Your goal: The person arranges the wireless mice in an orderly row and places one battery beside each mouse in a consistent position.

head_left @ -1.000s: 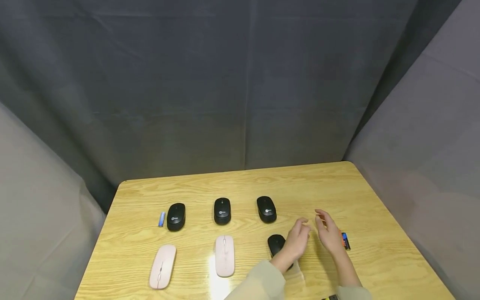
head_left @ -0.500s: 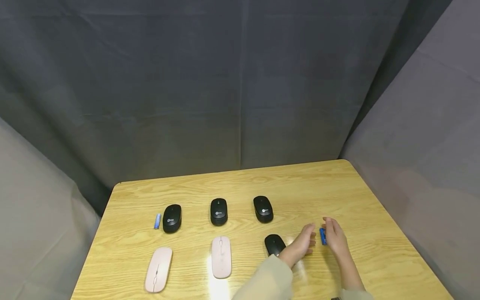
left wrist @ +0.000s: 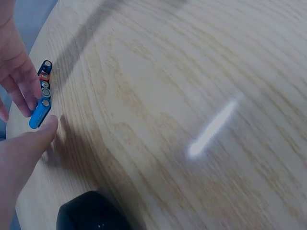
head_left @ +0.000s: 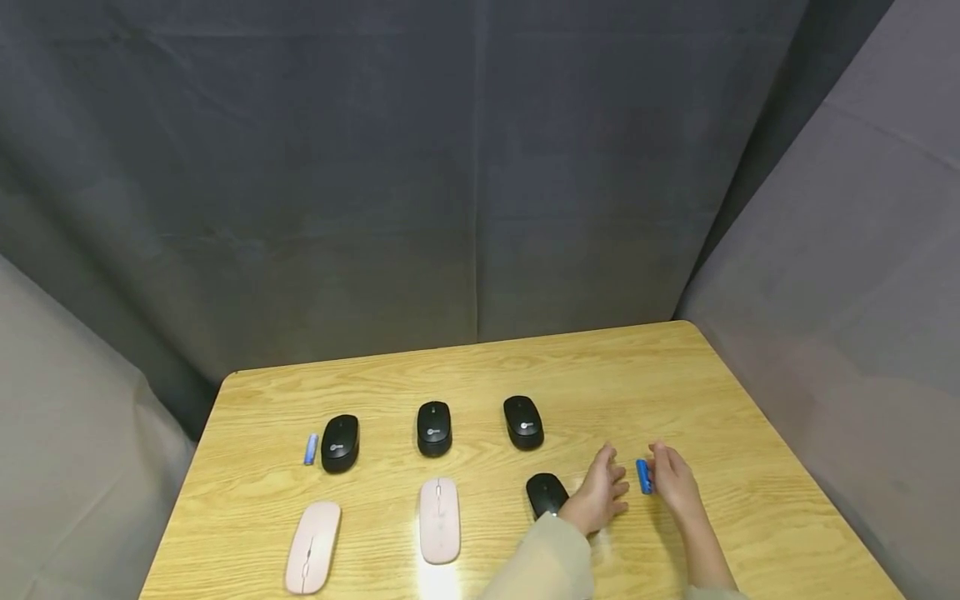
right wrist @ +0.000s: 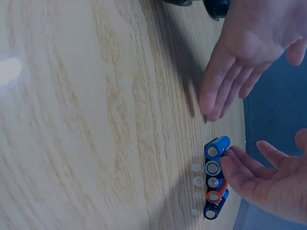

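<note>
Several batteries stand side by side in a row on the table. The right wrist view shows blue batteries (right wrist: 217,147) and an orange battery (right wrist: 214,196) with their ends facing the camera. My right hand (head_left: 675,481) lies along the right side of the row, its fingertips at the batteries and its fingers fairly straight. In the head view it hides most of the row, leaving one blue battery (head_left: 643,477) visible at its left. My left hand (head_left: 598,493) hovers left of the row, fingers spread and holding nothing. Below it, a black mouse (head_left: 547,493) is partly covered by the hand and sleeve.
Three black mice, such as the black mouse (head_left: 522,422) nearest the batteries, line the back of the wooden table (head_left: 600,367). Two pink mice, including the pink mouse (head_left: 439,521), lie nearer. A light-blue battery (head_left: 311,449) sits at the left. Grey curtains (head_left: 300,208) surround the table.
My right hand has shifted to the right side of the batteries, so a blue one now shows at its left. My left hand has dropped slightly and spread its fingers.
</note>
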A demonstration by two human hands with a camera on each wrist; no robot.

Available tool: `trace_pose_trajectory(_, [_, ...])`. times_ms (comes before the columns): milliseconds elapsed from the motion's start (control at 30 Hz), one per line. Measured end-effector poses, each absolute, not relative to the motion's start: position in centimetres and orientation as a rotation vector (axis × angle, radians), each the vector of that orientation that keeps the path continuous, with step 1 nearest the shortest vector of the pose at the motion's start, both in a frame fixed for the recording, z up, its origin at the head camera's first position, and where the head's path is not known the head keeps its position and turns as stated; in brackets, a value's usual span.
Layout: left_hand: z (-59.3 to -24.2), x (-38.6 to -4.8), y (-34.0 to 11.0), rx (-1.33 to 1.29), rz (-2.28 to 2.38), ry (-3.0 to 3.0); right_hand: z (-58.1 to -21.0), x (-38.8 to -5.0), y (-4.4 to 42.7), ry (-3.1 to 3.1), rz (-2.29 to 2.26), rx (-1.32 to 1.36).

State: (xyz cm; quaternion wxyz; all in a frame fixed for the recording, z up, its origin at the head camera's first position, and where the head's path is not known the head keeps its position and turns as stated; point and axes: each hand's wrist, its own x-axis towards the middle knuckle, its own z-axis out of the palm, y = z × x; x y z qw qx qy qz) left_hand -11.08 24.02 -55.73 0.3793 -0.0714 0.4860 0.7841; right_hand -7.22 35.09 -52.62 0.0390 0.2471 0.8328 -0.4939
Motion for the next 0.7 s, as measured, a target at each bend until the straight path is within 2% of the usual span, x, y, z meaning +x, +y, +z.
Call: trace_pose_trajectory(700, [-56.06, -11.01, 24.86, -0.216, 1.999, 1.189, -53.34, -6.91, 34.41, 2.533, -1.501, 0.758])
